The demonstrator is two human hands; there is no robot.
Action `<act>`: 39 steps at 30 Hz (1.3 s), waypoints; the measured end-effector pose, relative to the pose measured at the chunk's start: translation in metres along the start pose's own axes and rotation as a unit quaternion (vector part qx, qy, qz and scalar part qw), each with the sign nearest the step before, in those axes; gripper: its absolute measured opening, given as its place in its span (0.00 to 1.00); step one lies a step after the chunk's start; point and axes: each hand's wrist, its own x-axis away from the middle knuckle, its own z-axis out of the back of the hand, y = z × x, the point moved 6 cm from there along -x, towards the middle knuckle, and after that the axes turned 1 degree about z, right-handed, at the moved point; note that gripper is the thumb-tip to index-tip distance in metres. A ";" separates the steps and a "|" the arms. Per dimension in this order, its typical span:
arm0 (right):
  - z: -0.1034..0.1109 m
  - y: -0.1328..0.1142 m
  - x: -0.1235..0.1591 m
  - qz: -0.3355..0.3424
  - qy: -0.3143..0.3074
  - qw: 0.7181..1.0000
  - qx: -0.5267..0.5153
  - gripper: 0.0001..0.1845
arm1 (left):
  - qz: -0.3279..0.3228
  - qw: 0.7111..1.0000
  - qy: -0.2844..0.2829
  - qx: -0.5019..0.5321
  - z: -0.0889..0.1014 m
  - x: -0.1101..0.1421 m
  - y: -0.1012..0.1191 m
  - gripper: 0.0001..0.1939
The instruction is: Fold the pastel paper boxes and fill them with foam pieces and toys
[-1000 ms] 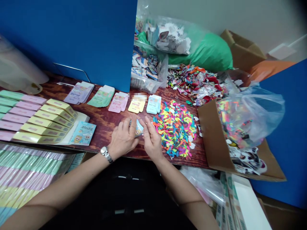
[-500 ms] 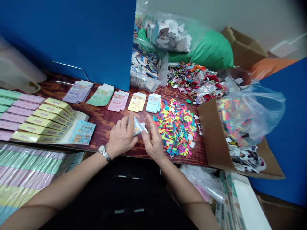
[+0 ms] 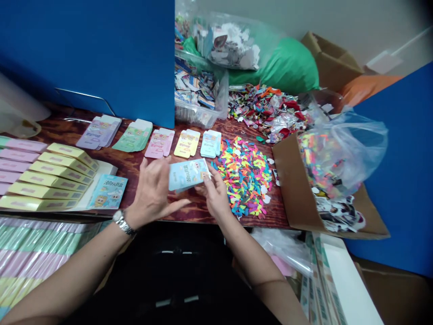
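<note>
1 blue card (image 3: 187,174) pinched in R hand (image 3: 215,195); L hand (image 3: 152,189) open, fingers spread, just beside.

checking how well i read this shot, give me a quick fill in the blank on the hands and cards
The hand pinching the pale blue card is the person's ____ one.
The silver wristwatch is on the ____ wrist.
The flat stack directly behind that card is ____.

Missing words: right, left, yellow.
</note>
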 end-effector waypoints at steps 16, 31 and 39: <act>0.046 -0.016 -0.090 0.115 -0.295 0.584 0.747 0.40 | 0.380 0.756 -0.031 0.532 -0.041 0.029 -0.043 0.39; 0.052 -0.066 -0.054 0.252 -0.109 0.866 0.417 0.10 | 0.334 0.864 -0.138 0.352 -0.050 0.028 -0.042 0.48; 0.003 -0.112 -0.008 0.385 -0.163 0.784 0.458 0.14 | 0.179 0.982 -0.047 0.023 -0.043 0.014 -0.023 0.34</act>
